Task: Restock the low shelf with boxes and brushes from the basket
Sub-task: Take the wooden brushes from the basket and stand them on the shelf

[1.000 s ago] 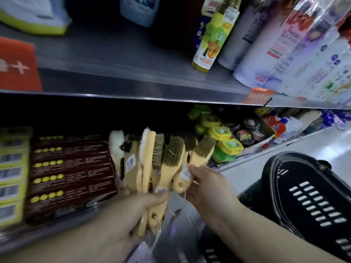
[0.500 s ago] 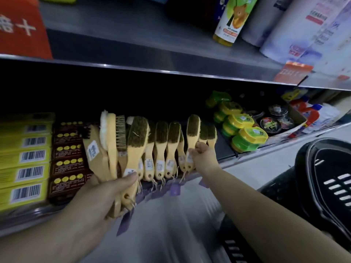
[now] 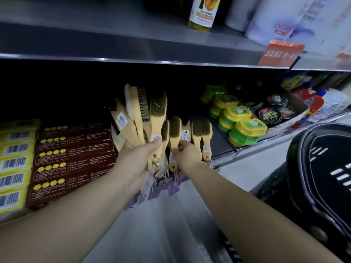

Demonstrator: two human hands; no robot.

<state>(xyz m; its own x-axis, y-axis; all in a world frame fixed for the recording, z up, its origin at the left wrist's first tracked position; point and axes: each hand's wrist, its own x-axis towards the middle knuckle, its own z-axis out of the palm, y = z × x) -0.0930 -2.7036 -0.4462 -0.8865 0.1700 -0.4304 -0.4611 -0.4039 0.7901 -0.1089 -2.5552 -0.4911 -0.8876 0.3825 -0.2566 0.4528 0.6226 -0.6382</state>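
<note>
My left hand (image 3: 136, 158) grips a fanned bunch of wooden-handled brushes (image 3: 140, 114) by their handles, held upright in front of the low shelf (image 3: 224, 147). My right hand (image 3: 187, 153) pinches the handle of one brush (image 3: 174, 133) in a row of brushes (image 3: 201, 133) standing on the shelf's front edge. Purple tags (image 3: 173, 187) dangle from the handles. Dark red boxes (image 3: 74, 156) and yellow boxes (image 3: 15, 164) are stacked at the shelf's left. The black basket (image 3: 319, 179) sits on the floor at the right.
Green-and-yellow tubs (image 3: 241, 126) and round black tins (image 3: 269, 115) fill the shelf to the right of the brushes. The upper shelf (image 3: 133, 52) overhangs, carrying bottles (image 3: 204, 12) and an orange price tag (image 3: 279, 53). Grey floor (image 3: 163, 224) lies below my arms.
The view has moved closer to the low shelf. My right hand has shifted left along the row, now pinching a brush there. My left hand's bunch has moved right, closer to the row.
</note>
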